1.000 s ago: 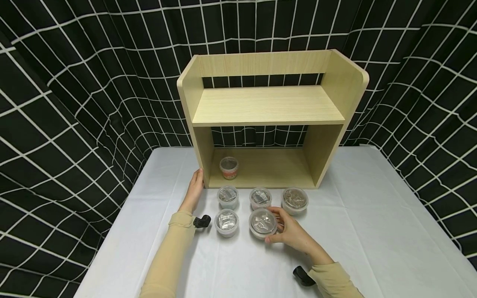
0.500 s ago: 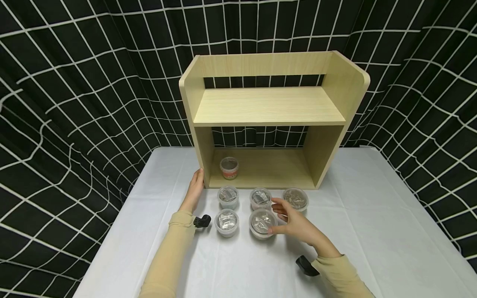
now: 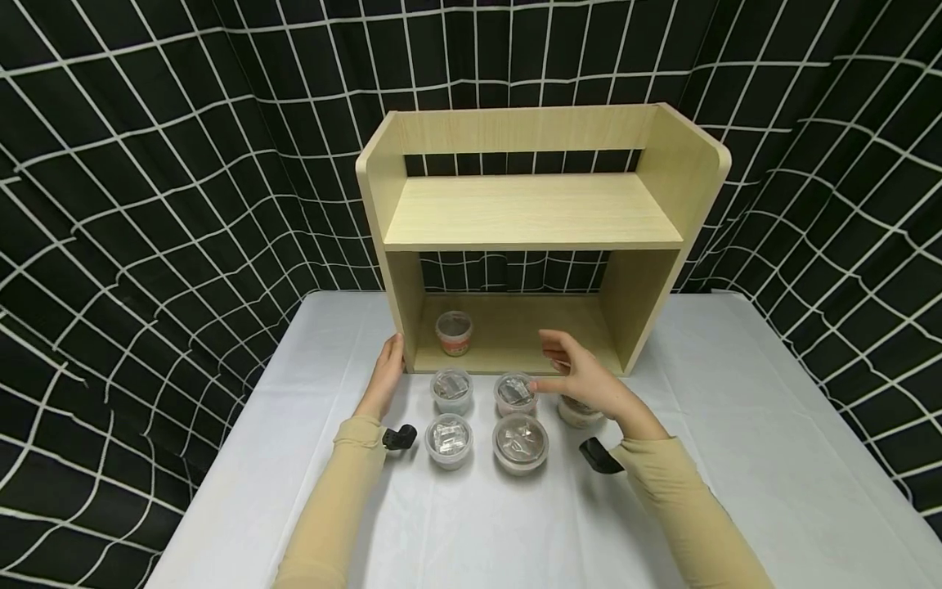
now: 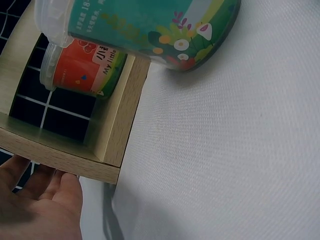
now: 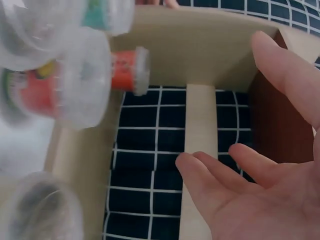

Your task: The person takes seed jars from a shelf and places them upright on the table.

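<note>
My left hand (image 3: pixel 383 378) touches the left side panel of a light wooden shelf unit (image 3: pixel 533 245), near its base. Held in the air over the tubs, my right hand (image 3: pixel 585 378) has thumb and fingers spread apart with nothing between them. A tub with a red label (image 3: pixel 454 334) stands on the lower shelf at its left end. In front of the unit are lidded clear plastic tubs: two on the left (image 3: pixel 451 390), a middle back tub (image 3: pixel 515 393), a wider middle front tub (image 3: pixel 520 442), and one at right (image 3: pixel 579 411) partly hidden by my right hand.
A white cloth (image 3: pixel 471 540) covers the table. Black curtains with a white grid (image 3: pixel 147 204) surround it on the left, back and right. The shelf unit's upper board (image 3: pixel 533 211) overhangs the lower shelf.
My right hand has let go of the wider middle front tub and moved forward, toward the shelf unit. The left hand and the tubs stay in place.
</note>
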Motion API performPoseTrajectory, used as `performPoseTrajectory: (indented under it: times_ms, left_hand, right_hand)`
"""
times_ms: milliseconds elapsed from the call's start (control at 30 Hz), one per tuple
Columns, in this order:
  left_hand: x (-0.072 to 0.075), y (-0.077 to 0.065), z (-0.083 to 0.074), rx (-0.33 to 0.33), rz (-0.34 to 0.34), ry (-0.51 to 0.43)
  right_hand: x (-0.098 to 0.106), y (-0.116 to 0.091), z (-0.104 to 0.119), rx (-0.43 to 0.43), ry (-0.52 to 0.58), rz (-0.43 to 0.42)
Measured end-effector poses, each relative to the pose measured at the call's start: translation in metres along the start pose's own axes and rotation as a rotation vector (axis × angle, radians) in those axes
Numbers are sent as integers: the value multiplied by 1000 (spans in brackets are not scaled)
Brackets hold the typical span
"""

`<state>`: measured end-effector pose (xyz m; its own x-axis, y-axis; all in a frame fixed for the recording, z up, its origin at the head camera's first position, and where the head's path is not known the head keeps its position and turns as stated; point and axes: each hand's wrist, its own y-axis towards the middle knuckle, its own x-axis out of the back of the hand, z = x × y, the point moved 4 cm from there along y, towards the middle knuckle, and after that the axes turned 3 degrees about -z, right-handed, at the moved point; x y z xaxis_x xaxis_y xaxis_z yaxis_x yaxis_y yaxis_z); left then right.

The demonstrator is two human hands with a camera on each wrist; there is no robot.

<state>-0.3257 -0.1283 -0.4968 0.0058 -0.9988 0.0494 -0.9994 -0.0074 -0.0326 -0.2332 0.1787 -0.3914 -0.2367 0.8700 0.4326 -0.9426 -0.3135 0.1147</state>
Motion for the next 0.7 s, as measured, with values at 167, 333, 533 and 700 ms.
performPoseTrajectory:
  times_ms: [167, 333, 533, 700]
  left_hand:
    - [-2, 0, 0, -19, -15, 21]
    - [-2, 0, 0, -21, -10, 18]
    - [-2, 0, 0, -22, -2, 5]
    - [-2, -2, 0, -23, -9, 10]
  right_hand:
    - [4, 23, 9, 1, 29, 3]
    - [4, 42, 17, -13, 41, 16]
    - [-3, 62, 21, -66, 37, 3]
    - [-12, 75, 24, -72, 51, -10]
